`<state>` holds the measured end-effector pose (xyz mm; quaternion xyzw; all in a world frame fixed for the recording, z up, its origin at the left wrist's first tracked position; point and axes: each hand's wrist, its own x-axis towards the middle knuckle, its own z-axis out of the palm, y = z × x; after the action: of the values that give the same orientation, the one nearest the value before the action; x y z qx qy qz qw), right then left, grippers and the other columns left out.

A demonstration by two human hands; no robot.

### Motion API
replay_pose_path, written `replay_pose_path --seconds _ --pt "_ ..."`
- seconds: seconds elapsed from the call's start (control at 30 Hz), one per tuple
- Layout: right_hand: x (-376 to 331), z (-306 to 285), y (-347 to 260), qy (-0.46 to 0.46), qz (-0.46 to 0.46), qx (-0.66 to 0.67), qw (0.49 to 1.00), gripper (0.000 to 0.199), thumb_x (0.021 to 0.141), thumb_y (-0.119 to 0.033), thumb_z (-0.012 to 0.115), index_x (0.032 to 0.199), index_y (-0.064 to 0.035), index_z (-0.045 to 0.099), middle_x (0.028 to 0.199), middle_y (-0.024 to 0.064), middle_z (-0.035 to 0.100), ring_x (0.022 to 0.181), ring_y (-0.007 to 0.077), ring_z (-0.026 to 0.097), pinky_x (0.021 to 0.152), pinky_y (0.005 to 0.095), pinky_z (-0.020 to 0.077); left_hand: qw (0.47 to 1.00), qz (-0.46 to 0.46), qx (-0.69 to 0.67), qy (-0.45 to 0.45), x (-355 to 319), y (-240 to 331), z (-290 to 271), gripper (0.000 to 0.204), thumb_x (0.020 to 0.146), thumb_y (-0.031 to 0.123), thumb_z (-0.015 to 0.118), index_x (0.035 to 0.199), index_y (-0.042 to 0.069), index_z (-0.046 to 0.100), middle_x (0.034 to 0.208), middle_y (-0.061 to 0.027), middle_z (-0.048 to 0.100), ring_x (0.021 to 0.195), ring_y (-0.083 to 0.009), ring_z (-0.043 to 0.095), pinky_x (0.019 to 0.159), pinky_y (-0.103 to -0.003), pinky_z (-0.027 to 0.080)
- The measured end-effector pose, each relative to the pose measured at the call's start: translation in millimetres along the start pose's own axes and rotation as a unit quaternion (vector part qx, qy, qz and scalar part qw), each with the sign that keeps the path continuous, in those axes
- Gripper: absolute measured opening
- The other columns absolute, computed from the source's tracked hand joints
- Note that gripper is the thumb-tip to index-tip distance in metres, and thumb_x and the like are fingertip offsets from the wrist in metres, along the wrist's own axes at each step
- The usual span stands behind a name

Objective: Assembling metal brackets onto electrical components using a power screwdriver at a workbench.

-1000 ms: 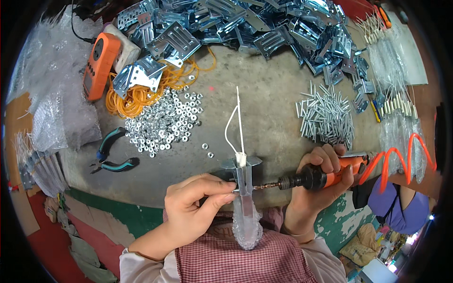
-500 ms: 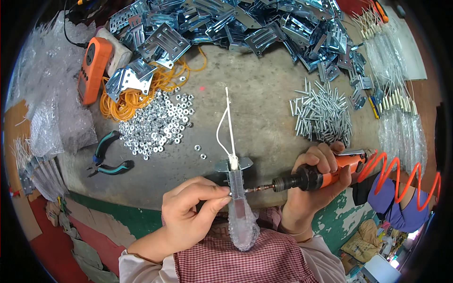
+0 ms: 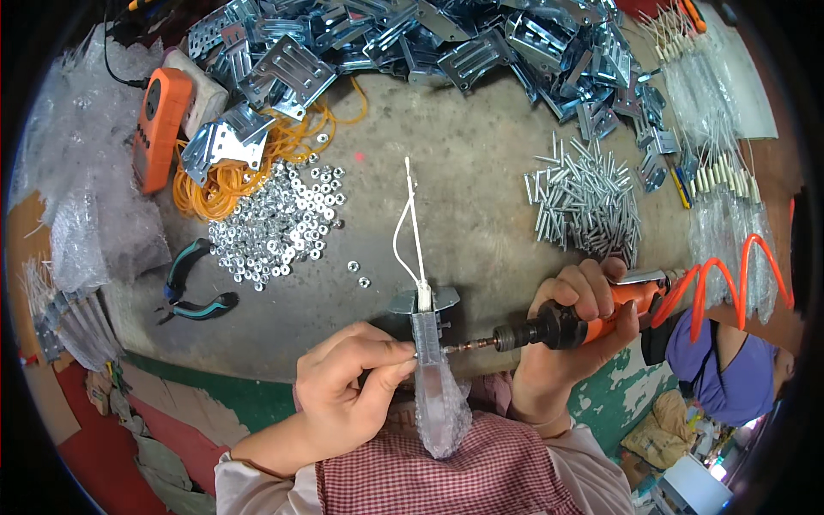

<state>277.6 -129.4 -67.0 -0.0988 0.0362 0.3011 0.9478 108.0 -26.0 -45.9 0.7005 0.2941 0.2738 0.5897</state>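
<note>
My left hand (image 3: 350,386) is closed, with thumb and forefinger pinched together against the left side of a narrow grey metal part (image 3: 427,335). What sits between the fingertips is small and mostly hidden. The part has a cross plate at its top, a white ceramic-like end with white wires (image 3: 415,236) pointing away from me, and bubble wrap (image 3: 445,421) around its near end. My right hand (image 3: 579,305) is wrapped around an orange and black power screwdriver (image 3: 558,324). Its bit (image 3: 470,346) points left and reaches the part's right side, level with my left fingertips.
Nuts (image 3: 279,227) lie in a heap at left, beside pliers (image 3: 193,287) and orange rubber bands (image 3: 206,193). Screws (image 3: 588,193) are piled at right. Metal brackets (image 3: 386,43) fill the back. A red coiled hose (image 3: 704,283) trails from the screwdriver. A person (image 3: 721,360) is at far right.
The metal part has turned slightly, and a small screw end now shows on its right side. The hose coils have shifted up and left. Both hands keep nearly the same place.
</note>
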Motion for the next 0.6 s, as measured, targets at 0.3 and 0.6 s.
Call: replay_pose_path --seconds 0.3,0.6 --pt "-0.4 0.7 -0.9 -0.019 -0.005 0.021 1.0 0.032 0.087 -0.028 0.057 0.114 -0.0121 0.049 0.075 -0.0043 0.04 0.069 0.0101 0.04 0.074 0.0287 0.0379 0.997 0.058 0.046 -0.035 5.2 2.6 -1.8 0.011 0.078 -0.001 0.07 0.086 -0.002 0.063 0.073 -0.0124 0.063 0.056 -0.0168 0.058 0.048 -0.025 0.044" --pt "-1.5 22.1 -14.3 0.044 -0.019 -0.017 0.999 0.033 0.088 -0.03 0.055 0.115 -0.0131 0.045 0.077 -0.0007 0.041 0.076 0.0143 0.044 0.084 0.0359 0.0416 0.99 -0.093 -0.044 -0.092 -5.3 2.4 -2.3 0.066 0.065 0.011 0.086 0.112 0.003 0.04 0.106 -0.0107 0.047 0.081 -0.0116 0.058 0.069 -0.024 0.055"
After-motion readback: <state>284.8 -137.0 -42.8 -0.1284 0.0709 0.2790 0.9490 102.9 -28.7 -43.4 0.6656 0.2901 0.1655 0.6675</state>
